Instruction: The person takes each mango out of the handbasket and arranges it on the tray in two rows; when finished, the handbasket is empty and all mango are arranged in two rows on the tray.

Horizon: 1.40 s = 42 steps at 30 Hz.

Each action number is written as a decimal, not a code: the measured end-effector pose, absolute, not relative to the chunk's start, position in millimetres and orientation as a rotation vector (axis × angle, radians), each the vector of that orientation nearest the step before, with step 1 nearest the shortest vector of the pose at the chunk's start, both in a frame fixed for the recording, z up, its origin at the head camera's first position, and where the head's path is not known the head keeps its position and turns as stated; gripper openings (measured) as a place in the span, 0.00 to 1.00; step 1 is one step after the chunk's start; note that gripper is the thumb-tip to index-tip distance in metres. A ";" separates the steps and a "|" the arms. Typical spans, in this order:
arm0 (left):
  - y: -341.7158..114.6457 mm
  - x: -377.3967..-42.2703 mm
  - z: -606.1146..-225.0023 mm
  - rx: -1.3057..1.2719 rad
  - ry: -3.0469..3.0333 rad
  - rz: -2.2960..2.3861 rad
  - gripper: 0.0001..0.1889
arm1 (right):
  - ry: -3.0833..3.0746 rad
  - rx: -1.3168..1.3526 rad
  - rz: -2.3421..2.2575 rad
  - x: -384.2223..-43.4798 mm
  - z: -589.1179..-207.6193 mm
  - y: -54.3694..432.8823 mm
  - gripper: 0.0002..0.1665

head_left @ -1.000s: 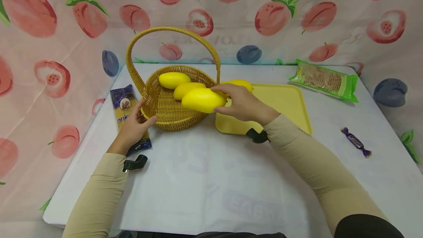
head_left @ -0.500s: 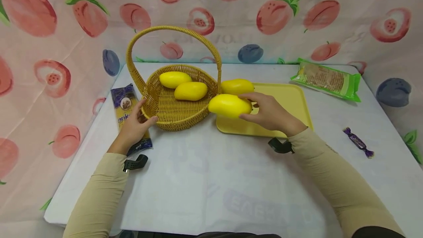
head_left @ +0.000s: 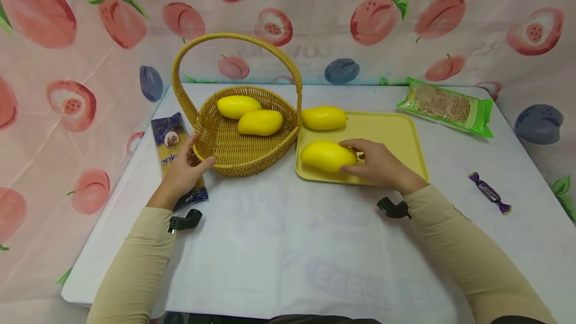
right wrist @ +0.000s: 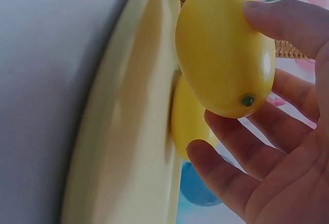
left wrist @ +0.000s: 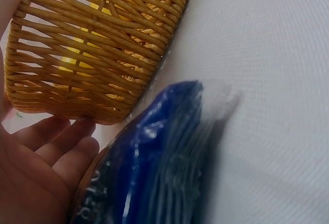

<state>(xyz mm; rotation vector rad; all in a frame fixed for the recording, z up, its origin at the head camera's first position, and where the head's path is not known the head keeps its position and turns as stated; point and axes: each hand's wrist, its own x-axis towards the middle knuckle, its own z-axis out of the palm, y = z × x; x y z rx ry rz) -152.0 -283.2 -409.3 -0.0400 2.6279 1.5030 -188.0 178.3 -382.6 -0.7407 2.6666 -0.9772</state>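
Note:
A yellow mango [head_left: 329, 156] is pinched at its stem end between the thumb and fingers of my right hand [head_left: 380, 164], close over the near left part of the yellow tray [head_left: 396, 151]. The right wrist view shows this mango's green stem tip facing the palm. Another mango [head_left: 324, 118] lies at the tray's far left corner. My left hand [head_left: 182, 174] holds the near left side of the yellow wicker basket [head_left: 238, 170], its fingertips against the weave in the left wrist view. Inside the basket sit two mangoes, one farther back [head_left: 238, 107] and one nearer [head_left: 260, 123].
A blue and gold packet [head_left: 168, 136] lies under the left hand, beside the basket. The basket's tall handle [head_left: 238, 38] arches above it. A green food packet [head_left: 447, 107] lies back right, and a purple wrapped candy [head_left: 489, 193] lies right of the tray.
My right hand has carried its mango from over the basket's right side rightward and down to the tray. The left hand stays at the basket, where two mangoes now show fully.

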 end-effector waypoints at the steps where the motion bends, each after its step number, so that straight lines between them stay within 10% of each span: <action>1: -283.4 -151.9 -408.7 -0.037 2.629 1.503 0.47 | 2.671 -0.748 -0.972 -187.8 -383.9 178.6 0.36; 42: -284.8 -153.0 -408.8 -0.055 2.635 1.475 0.47 | 2.630 -0.780 -0.933 -188.2 -396.2 166.8 0.34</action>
